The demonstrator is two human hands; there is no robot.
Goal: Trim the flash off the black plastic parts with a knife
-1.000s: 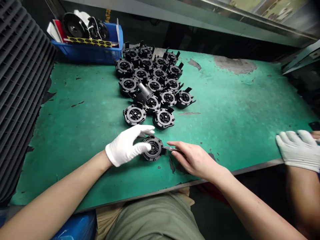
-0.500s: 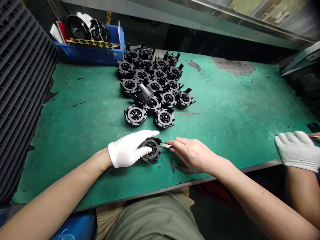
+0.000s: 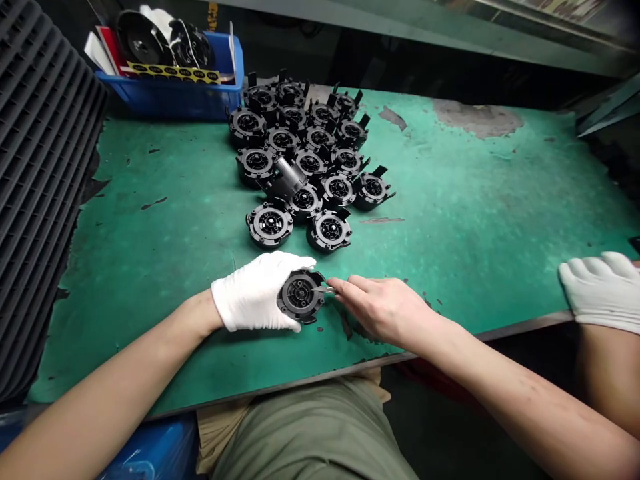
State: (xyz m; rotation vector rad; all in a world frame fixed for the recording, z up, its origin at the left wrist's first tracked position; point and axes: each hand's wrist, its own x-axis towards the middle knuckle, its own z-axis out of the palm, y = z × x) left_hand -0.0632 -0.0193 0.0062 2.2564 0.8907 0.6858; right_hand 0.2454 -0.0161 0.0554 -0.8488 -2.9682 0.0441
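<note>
Round black part (image 3: 301,297) in white-gloved left hand (image 3: 263,292), fingers and thumb clasping its rim; ribbed face up, disc shape giving no clear long axis. Bare right hand (image 3: 383,307), right of that grip, pinches slim metal tool (image 3: 325,289), long axis roughly crosswise, tip pointing left over part's face. Beyond grip: clustered similar parts (image 3: 330,229) on green tabletop (image 3: 450,233). Glove hides part's left side; fingers cover tool's handle. Co-worker's gloved hand (image 3: 603,287), far right, cut off.

the left hand (image 3: 260,291) has shifted its thumb off the black part's face (image 3: 299,295), which the metal tool (image 3: 323,289) now overlaps.
</note>
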